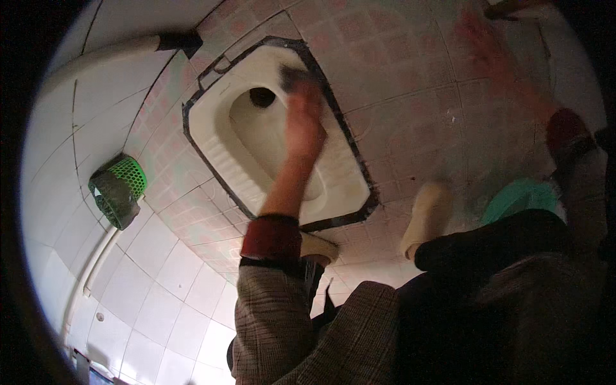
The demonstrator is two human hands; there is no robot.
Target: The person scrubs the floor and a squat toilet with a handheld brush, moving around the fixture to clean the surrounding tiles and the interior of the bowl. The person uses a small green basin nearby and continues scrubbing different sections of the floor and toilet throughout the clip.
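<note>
My left hand (305, 120) is over the right side of a white ceramic squat toilet (337, 178), its maroon cuff and checked sleeve reaching in from below. The hand is closed around a small dark object (291, 78), too blurred to name, close to the toilet's surface near the drain hole (262, 97). At the upper right, my right hand (510, 72) is stretched out above the pink patterned floor tiles (399, 106). It is strongly blurred, so its fingers and anything in them cannot be made out.
A green perforated waste basket (129, 174) with a dark liner is by the tiled wall at left, near a white pipe (96, 262). Another pipe (110, 53) runs at upper left. Cream slippers (428, 216) are on my feet. A teal plastic item (519, 197) lies right.
</note>
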